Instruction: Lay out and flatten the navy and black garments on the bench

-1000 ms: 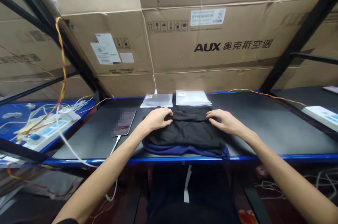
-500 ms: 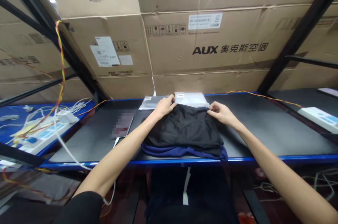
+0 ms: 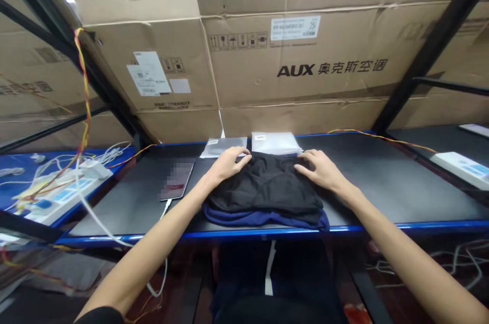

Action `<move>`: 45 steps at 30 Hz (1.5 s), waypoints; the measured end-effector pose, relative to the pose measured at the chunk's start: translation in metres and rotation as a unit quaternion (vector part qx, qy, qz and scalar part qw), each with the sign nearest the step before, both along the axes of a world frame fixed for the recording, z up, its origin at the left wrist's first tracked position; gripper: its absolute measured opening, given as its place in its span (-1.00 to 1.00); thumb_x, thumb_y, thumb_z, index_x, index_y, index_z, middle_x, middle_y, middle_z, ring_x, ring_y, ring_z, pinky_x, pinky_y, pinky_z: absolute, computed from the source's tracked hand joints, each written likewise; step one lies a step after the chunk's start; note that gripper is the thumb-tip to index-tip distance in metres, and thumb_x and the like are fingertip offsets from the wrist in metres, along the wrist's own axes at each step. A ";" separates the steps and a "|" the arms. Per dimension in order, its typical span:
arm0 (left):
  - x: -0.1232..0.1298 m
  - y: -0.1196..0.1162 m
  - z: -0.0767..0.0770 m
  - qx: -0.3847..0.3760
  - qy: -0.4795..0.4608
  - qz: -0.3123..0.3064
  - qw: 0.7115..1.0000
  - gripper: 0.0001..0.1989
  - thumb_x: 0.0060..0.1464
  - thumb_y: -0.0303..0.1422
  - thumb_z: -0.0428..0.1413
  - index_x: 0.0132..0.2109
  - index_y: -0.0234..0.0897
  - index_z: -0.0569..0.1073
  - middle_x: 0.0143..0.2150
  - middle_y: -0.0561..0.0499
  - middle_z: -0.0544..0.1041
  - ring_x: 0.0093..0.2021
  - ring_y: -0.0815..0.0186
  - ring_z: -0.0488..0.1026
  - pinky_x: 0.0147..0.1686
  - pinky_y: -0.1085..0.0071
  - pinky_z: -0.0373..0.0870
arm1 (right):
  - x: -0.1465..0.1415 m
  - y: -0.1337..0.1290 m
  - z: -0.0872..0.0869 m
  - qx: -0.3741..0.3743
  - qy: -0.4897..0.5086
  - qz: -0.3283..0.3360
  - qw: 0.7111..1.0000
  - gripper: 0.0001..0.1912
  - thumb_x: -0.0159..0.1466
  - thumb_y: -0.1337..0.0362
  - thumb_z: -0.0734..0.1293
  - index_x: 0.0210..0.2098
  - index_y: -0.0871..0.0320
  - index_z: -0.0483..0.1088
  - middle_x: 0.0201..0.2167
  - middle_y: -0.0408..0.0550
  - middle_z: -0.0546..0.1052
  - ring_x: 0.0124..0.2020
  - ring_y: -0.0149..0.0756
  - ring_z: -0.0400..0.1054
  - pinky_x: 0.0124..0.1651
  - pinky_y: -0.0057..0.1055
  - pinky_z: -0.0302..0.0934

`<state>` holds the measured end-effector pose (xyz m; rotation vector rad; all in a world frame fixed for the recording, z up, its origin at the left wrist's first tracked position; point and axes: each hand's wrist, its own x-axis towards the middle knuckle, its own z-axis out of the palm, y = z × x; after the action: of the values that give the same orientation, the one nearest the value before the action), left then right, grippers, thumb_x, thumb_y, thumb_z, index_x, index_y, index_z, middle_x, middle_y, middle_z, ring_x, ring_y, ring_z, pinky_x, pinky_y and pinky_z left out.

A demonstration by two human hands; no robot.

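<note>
Apparently both hands' (image 3: 275,163) fingers parted over black cloth (image 3: 267,186); fingertip contact unclear.

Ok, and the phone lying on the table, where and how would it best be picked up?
Probably by its two long edges, from above with the fingers across its width: the phone lies flat and looks thin, so its face offers nothing to pinch. I'd keep off the end nearest the person, where the white cable plugs in.

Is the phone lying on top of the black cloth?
No, the phone lies on the dark tabletop, off to the left of the black cloth.
</note>
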<state>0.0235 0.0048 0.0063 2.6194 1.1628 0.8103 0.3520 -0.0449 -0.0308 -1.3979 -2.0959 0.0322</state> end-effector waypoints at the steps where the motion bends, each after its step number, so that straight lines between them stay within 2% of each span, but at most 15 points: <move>1: -0.005 -0.009 0.001 -0.005 0.016 -0.030 0.999 -0.70 0.29 -0.17 0.00 -0.04 -0.23 0.51 -0.03 -0.06 0.57 0.02 0.19 0.48 0.10 0.26 0.34 | -0.005 -0.004 0.002 0.012 0.006 0.013 1.000 -0.59 0.29 -0.02 0.27 -0.02 0.08 0.47 0.00 0.09 0.50 0.06 0.02 0.34 0.12 0.01 0.23; 3: -0.013 -0.025 0.001 -0.023 0.054 -0.077 0.995 -0.64 0.26 -0.12 0.05 0.07 -0.19 0.49 0.14 -0.08 0.50 0.17 0.15 0.40 0.22 0.21 0.25 | -0.016 -0.013 0.006 0.006 0.019 0.058 0.998 -0.58 0.31 -0.02 0.26 0.05 0.06 0.46 0.10 0.10 0.47 0.16 0.03 0.29 0.21 0.07 0.17; 5: -0.020 -0.038 -0.003 -0.051 0.101 -0.091 0.989 -0.53 0.24 -0.07 0.06 0.22 -0.11 0.40 0.31 -0.09 0.34 0.32 0.09 0.23 0.32 0.08 0.08 | -0.028 -0.021 0.010 -0.055 0.011 0.110 0.992 -0.53 0.34 -0.03 0.24 0.15 0.02 0.40 0.21 0.07 0.40 0.26 0.00 0.21 0.28 0.05 0.11; 7: -0.023 -0.047 -0.010 -0.076 0.143 -0.086 0.983 -0.42 0.23 -0.01 0.06 0.32 -0.04 0.27 0.41 -0.09 0.17 0.41 0.00 0.06 0.36 -0.07 -0.09 | -0.038 -0.028 0.010 -0.120 -0.015 0.145 0.982 -0.42 0.33 -0.08 0.24 0.28 -0.05 0.26 0.35 0.01 0.22 0.38 0.00 0.02 0.35 0.07 -0.01; 9: -0.024 -0.051 -0.017 -0.087 0.166 -0.081 0.979 -0.35 0.21 0.03 0.05 0.37 0.00 0.18 0.45 -0.09 0.04 0.44 -0.06 -0.06 0.35 -0.18 -0.18 | -0.044 -0.031 0.008 -0.164 -0.049 0.153 0.973 -0.31 0.31 -0.13 0.25 0.36 -0.12 0.11 0.42 -0.05 0.08 0.43 0.04 -0.16 0.39 0.14 -0.16; 11: -0.023 -0.053 -0.022 -0.084 0.172 -0.078 0.978 -0.33 0.20 0.05 0.05 0.38 0.02 0.14 0.47 -0.09 -0.03 0.45 -0.08 -0.12 0.34 -0.21 -0.19 | -0.046 -0.031 0.004 -0.178 -0.082 0.144 0.970 -0.26 0.29 -0.18 0.24 0.37 -0.15 0.06 0.43 -0.07 0.04 0.44 0.10 -0.24 0.39 0.21 -0.28; 14: -0.022 -0.054 -0.024 -0.077 0.178 -0.075 0.978 -0.32 0.20 0.07 0.03 0.38 0.02 0.13 0.47 -0.08 -0.04 0.45 -0.07 -0.14 0.34 -0.21 -0.19 | -0.046 -0.030 -0.003 -0.164 -0.110 0.137 0.971 -0.28 0.28 -0.21 0.23 0.36 -0.14 0.11 0.42 -0.06 0.05 0.43 0.11 -0.23 0.39 0.21 -0.32; 18: -0.021 -0.054 -0.024 -0.070 0.177 -0.074 0.979 -0.32 0.20 0.06 0.05 0.38 0.02 0.14 0.47 -0.07 -0.02 0.45 -0.07 -0.13 0.35 -0.19 -0.20 | -0.045 -0.029 -0.008 -0.148 -0.109 0.137 0.973 -0.29 0.28 -0.19 0.24 0.35 -0.14 0.13 0.41 -0.07 0.05 0.43 0.09 -0.17 0.39 0.17 -0.26; 28: -0.022 -0.054 -0.025 -0.070 0.169 -0.072 0.980 -0.33 0.19 0.07 0.05 0.37 0.03 0.17 0.46 -0.06 0.00 0.45 -0.05 -0.09 0.35 -0.16 -0.15 | -0.045 -0.030 -0.008 -0.153 -0.108 0.130 0.974 -0.29 0.28 -0.21 0.24 0.34 -0.12 0.16 0.41 -0.06 0.06 0.43 0.07 -0.16 0.40 0.14 -0.25; 30: -0.021 -0.052 -0.024 -0.072 0.159 -0.068 0.982 -0.39 0.23 0.05 0.00 0.35 0.00 0.21 0.44 -0.05 0.08 0.44 -0.01 -0.04 0.36 -0.09 -0.09 | -0.046 -0.030 -0.006 -0.156 -0.110 0.129 0.973 -0.29 0.28 -0.21 0.22 0.33 -0.11 0.17 0.41 -0.05 0.06 0.43 0.06 -0.16 0.40 0.14 -0.25; 33: -0.018 -0.040 -0.024 -0.063 0.107 -0.031 0.992 -0.52 0.34 -0.08 -0.10 0.29 -0.10 0.32 0.33 -0.03 0.32 0.34 0.13 0.22 0.32 0.14 0.12 | -0.046 -0.030 -0.005 -0.157 -0.115 0.127 0.973 -0.28 0.29 -0.23 0.20 0.34 -0.10 0.17 0.41 -0.04 0.06 0.43 0.05 -0.16 0.40 0.14 -0.25; 35: -0.016 -0.025 -0.024 -0.041 0.081 0.027 0.995 -0.59 0.35 -0.19 -0.11 0.20 -0.17 0.42 0.20 -0.04 0.47 0.21 0.16 0.39 0.23 0.23 0.27 | -0.046 -0.030 -0.006 -0.154 -0.115 0.127 0.973 -0.28 0.28 -0.24 0.20 0.33 -0.09 0.17 0.41 -0.03 0.07 0.43 0.05 -0.15 0.40 0.14 -0.24; 37: -0.015 -0.008 -0.023 -0.011 0.093 0.101 0.990 -0.65 0.30 -0.30 -0.07 0.11 -0.22 0.49 0.11 -0.07 0.54 0.10 0.11 0.46 0.13 0.22 0.36 | -0.045 -0.030 -0.006 -0.152 -0.110 0.129 0.974 -0.29 0.28 -0.23 0.21 0.33 -0.09 0.18 0.41 -0.03 0.08 0.42 0.05 -0.14 0.39 0.15 -0.24; 40: -0.013 0.016 -0.021 0.018 0.133 0.177 0.975 -0.65 0.18 -0.43 0.01 0.08 -0.26 0.51 0.11 -0.15 0.52 0.10 0.01 0.43 0.09 0.15 0.37 | -0.044 -0.030 -0.007 -0.153 -0.102 0.129 0.974 -0.29 0.28 -0.22 0.22 0.33 -0.09 0.19 0.41 -0.04 0.08 0.42 0.06 -0.13 0.40 0.15 -0.24; 45: -0.014 0.041 -0.021 0.022 0.173 0.237 0.956 -0.44 0.03 -0.53 0.08 0.21 -0.20 0.41 0.28 -0.20 0.35 0.26 -0.10 0.26 0.19 -0.04 0.22 | -0.045 -0.030 -0.006 -0.155 -0.097 0.130 0.974 -0.29 0.28 -0.22 0.23 0.32 -0.07 0.20 0.40 -0.03 0.10 0.42 0.05 -0.12 0.40 0.14 -0.24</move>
<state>0.0094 0.0461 -0.0150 2.6192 1.9375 0.4462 0.3074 -0.0752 -0.0372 -1.3313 -2.5126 0.3567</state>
